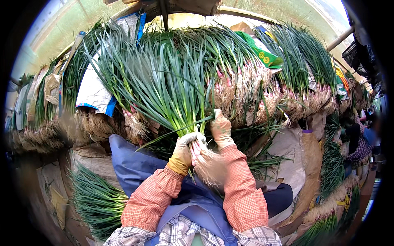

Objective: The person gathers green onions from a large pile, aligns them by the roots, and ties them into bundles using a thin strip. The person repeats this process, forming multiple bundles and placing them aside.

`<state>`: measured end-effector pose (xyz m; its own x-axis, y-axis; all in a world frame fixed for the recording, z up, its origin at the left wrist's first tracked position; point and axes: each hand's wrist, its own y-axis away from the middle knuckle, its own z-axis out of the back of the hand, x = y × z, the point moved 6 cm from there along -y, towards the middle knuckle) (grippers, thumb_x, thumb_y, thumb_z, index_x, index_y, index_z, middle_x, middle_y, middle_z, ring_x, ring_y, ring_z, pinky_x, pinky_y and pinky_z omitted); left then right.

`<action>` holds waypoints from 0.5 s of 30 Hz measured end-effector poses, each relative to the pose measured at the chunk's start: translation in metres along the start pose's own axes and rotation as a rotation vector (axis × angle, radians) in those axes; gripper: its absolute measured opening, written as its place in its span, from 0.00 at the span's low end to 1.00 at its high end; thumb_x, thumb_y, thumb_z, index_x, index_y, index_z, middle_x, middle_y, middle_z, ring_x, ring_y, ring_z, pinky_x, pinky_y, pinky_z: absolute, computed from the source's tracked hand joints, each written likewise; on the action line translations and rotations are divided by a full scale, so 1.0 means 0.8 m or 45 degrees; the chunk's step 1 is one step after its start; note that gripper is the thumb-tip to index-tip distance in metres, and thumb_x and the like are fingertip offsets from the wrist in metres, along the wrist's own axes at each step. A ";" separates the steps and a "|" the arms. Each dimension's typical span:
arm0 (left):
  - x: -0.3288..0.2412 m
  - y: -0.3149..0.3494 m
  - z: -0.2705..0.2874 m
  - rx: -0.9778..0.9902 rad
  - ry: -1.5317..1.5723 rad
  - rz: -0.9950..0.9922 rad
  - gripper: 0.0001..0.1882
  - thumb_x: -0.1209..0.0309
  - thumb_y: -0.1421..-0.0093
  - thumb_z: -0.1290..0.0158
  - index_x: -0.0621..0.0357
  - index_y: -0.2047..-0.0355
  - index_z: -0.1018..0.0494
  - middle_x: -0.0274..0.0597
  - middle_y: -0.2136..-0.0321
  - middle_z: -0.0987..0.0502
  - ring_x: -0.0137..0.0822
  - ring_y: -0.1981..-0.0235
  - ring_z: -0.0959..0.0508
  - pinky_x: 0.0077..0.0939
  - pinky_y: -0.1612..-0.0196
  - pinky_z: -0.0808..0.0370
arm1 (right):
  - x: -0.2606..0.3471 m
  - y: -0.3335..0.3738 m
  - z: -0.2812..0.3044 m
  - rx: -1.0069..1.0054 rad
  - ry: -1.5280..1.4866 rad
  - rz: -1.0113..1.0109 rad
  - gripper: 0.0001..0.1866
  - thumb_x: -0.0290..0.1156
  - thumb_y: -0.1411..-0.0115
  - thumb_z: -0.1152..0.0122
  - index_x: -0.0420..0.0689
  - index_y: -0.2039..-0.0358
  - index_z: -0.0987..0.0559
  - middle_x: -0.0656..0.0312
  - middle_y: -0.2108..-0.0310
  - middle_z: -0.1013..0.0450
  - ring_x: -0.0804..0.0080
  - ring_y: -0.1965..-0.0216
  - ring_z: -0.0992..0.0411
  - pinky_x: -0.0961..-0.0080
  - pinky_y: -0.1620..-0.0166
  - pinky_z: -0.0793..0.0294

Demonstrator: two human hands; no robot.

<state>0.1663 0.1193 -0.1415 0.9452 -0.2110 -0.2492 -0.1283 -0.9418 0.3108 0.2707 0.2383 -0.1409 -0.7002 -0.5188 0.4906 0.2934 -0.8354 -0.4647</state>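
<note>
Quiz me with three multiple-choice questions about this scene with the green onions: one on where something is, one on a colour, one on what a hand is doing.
1. Where do the roots of the held bunch point?
A. Toward the person's lap
B. Up at the roof
C. Into a bucket

2. What colour are the person's sleeves?
A. Plain black
B. Orange-red check
C. Yellow

3. What is the left hand doing?
A. Lying flat on the apron
B. Holding a knife
C. Closed in a grip round the bunch's stalks

Answers: 1 A, the pale root tuft hangs over the blue apron. 2 B, both forearms show a fine orange-red check. 3 C, the gloved fingers wrap the stalks just above the roots, while the right hand holds a leaf.
</note>
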 end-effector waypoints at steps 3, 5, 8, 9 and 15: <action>-0.002 0.014 -0.001 -0.144 -0.044 -0.093 0.16 0.68 0.45 0.47 0.66 0.59 0.28 0.45 0.70 0.25 0.41 0.67 0.25 0.36 0.59 0.26 | -0.094 0.027 -0.018 0.235 -0.217 -0.583 0.11 0.36 0.36 0.47 0.42 0.60 0.27 0.57 0.82 0.28 0.60 0.82 0.29 0.65 0.75 0.30; -0.007 0.014 0.021 -0.099 -0.033 -0.018 0.19 0.68 0.44 0.47 0.65 0.53 0.30 0.47 0.68 0.24 0.44 0.64 0.24 0.40 0.58 0.25 | -0.084 0.063 -0.012 0.807 -0.180 -0.792 0.16 0.43 0.37 0.47 0.42 0.59 0.26 0.54 0.76 0.25 0.58 0.74 0.26 0.64 0.68 0.28; 0.004 0.011 0.026 0.009 0.221 0.126 0.27 0.68 0.43 0.50 0.65 0.43 0.37 0.56 0.54 0.25 0.47 0.62 0.23 0.42 0.56 0.23 | -0.041 0.075 0.045 1.626 0.154 -0.678 0.26 0.50 0.42 0.43 0.45 0.49 0.28 0.50 0.56 0.27 0.54 0.54 0.28 0.62 0.51 0.30; -0.001 0.015 0.023 0.024 0.227 0.105 0.29 0.68 0.43 0.50 0.65 0.41 0.39 0.57 0.52 0.27 0.47 0.61 0.23 0.42 0.56 0.23 | -0.032 0.076 0.056 1.806 0.246 -0.558 0.30 0.52 0.43 0.42 0.46 0.46 0.29 0.50 0.50 0.29 0.55 0.48 0.31 0.63 0.46 0.33; -0.028 0.024 -0.039 0.107 -0.027 0.110 0.24 0.66 0.44 0.46 0.68 0.50 0.32 0.47 0.75 0.24 0.39 0.74 0.25 0.31 0.72 0.26 | -0.041 -0.114 0.084 0.313 0.273 -0.393 0.28 0.49 0.43 0.38 0.44 0.49 0.30 0.54 0.72 0.23 0.56 0.73 0.24 0.62 0.68 0.25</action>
<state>0.1521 0.1144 -0.1011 0.9230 -0.2970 -0.2446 -0.2345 -0.9383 0.2543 0.3104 0.3193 -0.0650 -0.8908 -0.2106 0.4027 0.1772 -0.9770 -0.1188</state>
